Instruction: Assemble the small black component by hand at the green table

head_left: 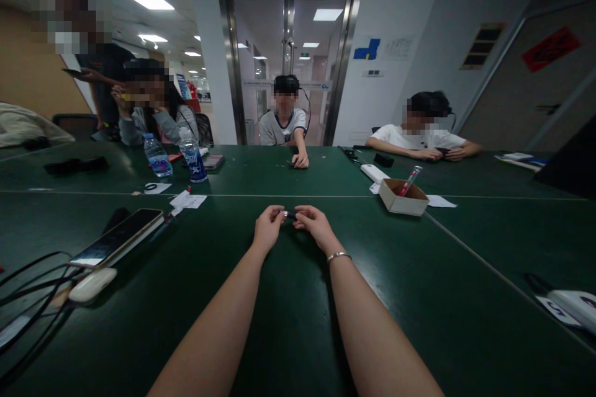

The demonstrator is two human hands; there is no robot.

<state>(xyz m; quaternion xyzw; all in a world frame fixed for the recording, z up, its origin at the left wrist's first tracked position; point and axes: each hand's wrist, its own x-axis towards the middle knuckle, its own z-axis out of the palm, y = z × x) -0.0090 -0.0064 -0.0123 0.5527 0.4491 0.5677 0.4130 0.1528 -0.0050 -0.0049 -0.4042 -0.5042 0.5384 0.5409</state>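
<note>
Both my hands hold a small dark stick with a silver band (289,215) just above the green table (298,285). My left hand (268,229) pinches its left end, near the silver part. The right end sits between the fingers of my right hand (317,228), which has a metal bracelet on its wrist. The stick lies roughly level between the fingertips, and they cover both its ends. Its exact kind is too small to make out.
To the left lie a phone (123,236), cables and a white oval case (93,284). Two bottles (193,158) stand farther back. A small open box (404,201) holding a red tube is at right. Several people are around the table.
</note>
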